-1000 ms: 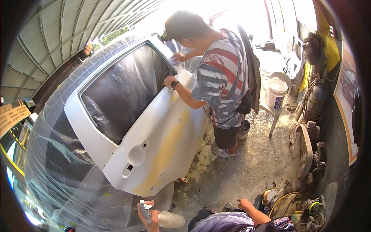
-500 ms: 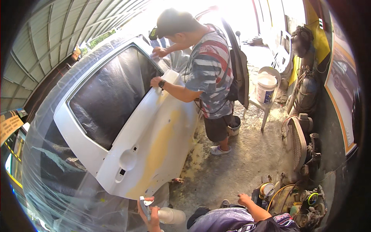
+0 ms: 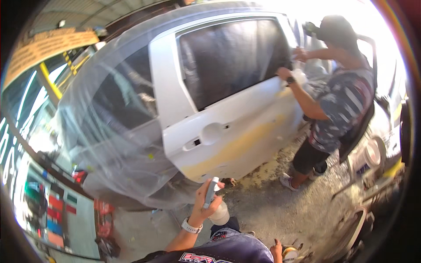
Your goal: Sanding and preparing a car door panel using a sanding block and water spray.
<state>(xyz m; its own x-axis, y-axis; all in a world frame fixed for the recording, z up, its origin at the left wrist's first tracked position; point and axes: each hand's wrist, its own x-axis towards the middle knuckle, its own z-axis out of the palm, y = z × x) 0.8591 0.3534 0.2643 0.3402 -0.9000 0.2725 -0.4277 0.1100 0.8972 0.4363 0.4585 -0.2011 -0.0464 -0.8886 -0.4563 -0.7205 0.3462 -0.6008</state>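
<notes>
Left hand [image 3: 201, 206], white watch [image 3: 191, 226] at the wrist, has its fingers wrapped round the head of a spray bottle [image 3: 220, 215], which shows just below the lower edge of the white, yellow-patched car door [image 3: 258, 120]. Right hand [image 3: 277, 250] sits farther below the door, too blurred to tell whether clenched or loose. Co-worker [image 3: 342, 101] at the door's right end, one hand [image 3: 284, 72] on its window ledge

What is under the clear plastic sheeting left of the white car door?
Under the plastic sheeting, a dark car window shows through hazily. Lower down, cloudy folds cover what lies beneath, so its details cannot be made out.
</notes>
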